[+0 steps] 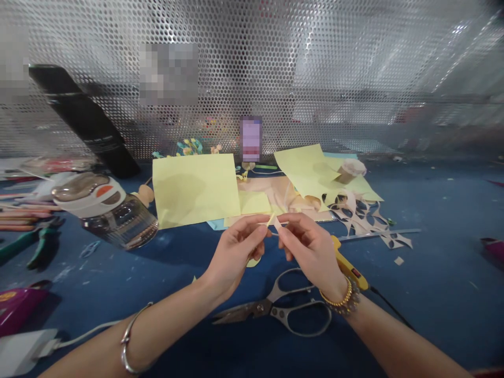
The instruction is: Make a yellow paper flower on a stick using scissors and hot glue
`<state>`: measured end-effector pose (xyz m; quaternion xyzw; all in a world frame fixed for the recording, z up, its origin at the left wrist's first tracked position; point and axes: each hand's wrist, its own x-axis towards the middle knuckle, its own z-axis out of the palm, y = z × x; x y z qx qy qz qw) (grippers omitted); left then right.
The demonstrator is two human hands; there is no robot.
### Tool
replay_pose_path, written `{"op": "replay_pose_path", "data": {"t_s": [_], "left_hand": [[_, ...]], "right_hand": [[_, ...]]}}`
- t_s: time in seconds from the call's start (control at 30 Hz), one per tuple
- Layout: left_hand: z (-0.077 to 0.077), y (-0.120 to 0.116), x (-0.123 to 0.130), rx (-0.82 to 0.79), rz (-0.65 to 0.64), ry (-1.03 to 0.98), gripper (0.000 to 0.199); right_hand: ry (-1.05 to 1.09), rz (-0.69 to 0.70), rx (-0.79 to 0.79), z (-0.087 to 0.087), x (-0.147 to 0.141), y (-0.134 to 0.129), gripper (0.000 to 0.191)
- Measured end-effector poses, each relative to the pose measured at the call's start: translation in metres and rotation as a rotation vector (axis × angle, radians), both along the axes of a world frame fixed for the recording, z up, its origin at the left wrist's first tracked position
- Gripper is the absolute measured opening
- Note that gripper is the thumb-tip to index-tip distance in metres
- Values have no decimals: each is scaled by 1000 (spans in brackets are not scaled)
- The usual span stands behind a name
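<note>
My left hand (240, 249) pinches a small yellow paper piece (271, 218) between thumb and forefinger. Close beside it, my right hand (309, 247) pinches a small pale pink piece (277, 224). The two pieces meet or nearly touch between my fingertips. Below my hands lie large scissors (271, 308) with their blades toward the left. A yellow glue gun (354, 272) rests partly behind my right hand. Yellow paper sheets (195, 186) lie just beyond my hands, with pinkish sheets partly under them.
A clear jar with a white lid (118, 210) stands at the left, near pliers (41, 245). A phone (251, 139) leans against the perforated metal panel (275, 68). Cut paper scraps (360, 215) lie at the right. A white charger (25, 352) sits at the near left.
</note>
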<state>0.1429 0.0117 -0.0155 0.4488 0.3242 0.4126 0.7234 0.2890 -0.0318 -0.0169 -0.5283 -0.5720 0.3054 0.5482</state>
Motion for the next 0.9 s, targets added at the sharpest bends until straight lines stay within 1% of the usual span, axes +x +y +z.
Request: {"op": "replay_pose_path", "data": {"t_s": [0.27, 0.73, 0.9], "left_hand": [[0, -1, 1, 28, 20, 19, 16], [-3, -2, 0, 188, 41, 92, 13], [-6, -2, -1, 221, 49, 104, 13]], "right_hand": [[2, -5, -7, 0, -1, -2, 13], [-20, -12, 1, 1, -2, -1, 12], [-33, -14, 3, 0, -3, -2, 12]]}}
